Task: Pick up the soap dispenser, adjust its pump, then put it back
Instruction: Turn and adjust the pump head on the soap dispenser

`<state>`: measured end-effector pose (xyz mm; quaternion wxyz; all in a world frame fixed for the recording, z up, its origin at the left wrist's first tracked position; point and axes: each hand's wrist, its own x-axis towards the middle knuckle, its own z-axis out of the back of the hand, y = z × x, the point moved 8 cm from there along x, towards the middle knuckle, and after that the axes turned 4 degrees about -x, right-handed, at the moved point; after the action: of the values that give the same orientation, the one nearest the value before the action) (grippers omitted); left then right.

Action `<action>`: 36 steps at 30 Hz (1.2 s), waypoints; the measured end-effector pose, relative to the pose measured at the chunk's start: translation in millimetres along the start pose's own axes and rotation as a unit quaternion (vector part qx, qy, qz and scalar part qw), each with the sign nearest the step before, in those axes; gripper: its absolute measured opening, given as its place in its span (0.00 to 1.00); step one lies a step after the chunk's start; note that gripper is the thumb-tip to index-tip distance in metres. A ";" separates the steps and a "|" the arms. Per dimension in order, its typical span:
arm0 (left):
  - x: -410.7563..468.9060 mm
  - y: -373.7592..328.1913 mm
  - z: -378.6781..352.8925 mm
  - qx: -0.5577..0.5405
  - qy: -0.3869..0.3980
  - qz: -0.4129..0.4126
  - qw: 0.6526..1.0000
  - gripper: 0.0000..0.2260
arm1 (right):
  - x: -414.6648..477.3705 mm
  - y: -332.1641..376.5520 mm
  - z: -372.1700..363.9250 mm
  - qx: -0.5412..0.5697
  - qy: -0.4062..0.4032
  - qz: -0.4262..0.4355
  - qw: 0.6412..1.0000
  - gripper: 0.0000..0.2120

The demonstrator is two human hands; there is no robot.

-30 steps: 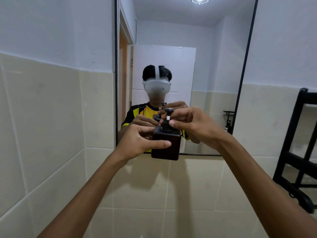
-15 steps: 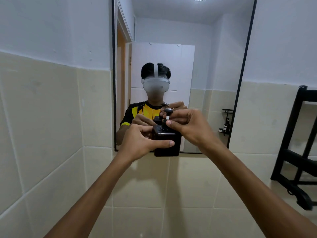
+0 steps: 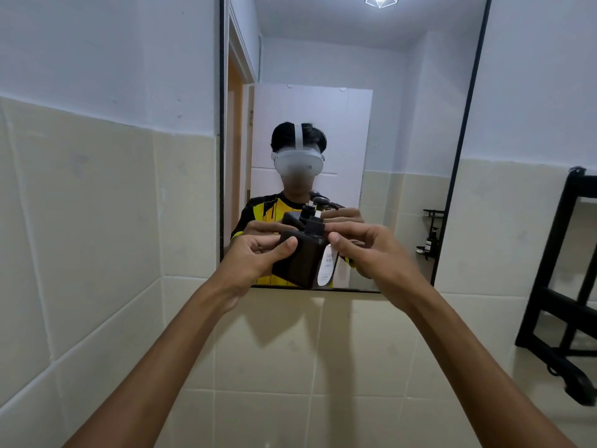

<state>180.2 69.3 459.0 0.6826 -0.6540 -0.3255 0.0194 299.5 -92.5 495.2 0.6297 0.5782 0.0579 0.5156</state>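
Since a second ago the soap dispenser [image 3: 302,260] has turned in my head view, its white label now facing right, and my right hand [image 3: 365,250] has dropped from the pump [image 3: 318,205] to the collar; I judge the adjusting nearly done. My left hand [image 3: 258,257] grasps the body, held before the mirror [image 3: 458,156]. Its long axis runs upright, top tilted slightly right, nozzle toward the mirror. Right fingers pinch the collar.

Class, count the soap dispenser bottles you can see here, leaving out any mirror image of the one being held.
2. One dark soap dispenser is held between the left hand and right hand. A second bottle shows only as a reflection, on a rack in the mirror.
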 end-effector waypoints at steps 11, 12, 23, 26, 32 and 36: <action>-3.7 -14.3 -7.3 0.076 -0.015 -0.048 0.996 0.16 | 0.6 10.0 7.9 -0.011 -0.137 0.059 0.989 0.10; -4.5 -13.8 -11.2 0.076 0.005 -0.042 0.996 0.17 | 1.3 10.1 9.1 -0.018 -0.144 0.058 0.988 0.09; -6.2 -16.6 -9.1 0.047 0.001 -0.048 0.998 0.27 | 0.0 19.1 10.9 -0.009 -0.076 0.048 0.996 0.11; -6.5 -17.8 -10.4 0.031 0.029 -0.044 0.998 0.30 | -5.5 22.7 10.2 0.013 -0.016 0.029 0.999 0.13; -8.2 -23.7 -14.8 -0.050 0.048 -0.041 0.997 0.25 | -9.6 19.2 18.3 0.055 0.034 0.020 0.998 0.23; -8.0 -28.5 -19.2 -0.060 0.071 -0.033 0.995 0.23 | -13.5 17.7 19.4 0.080 0.037 0.023 0.996 0.21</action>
<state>171.6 44.7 482.8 0.6635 -0.6828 -0.2979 -0.0691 296.0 -118.7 508.3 0.5671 0.6084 0.1087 0.5445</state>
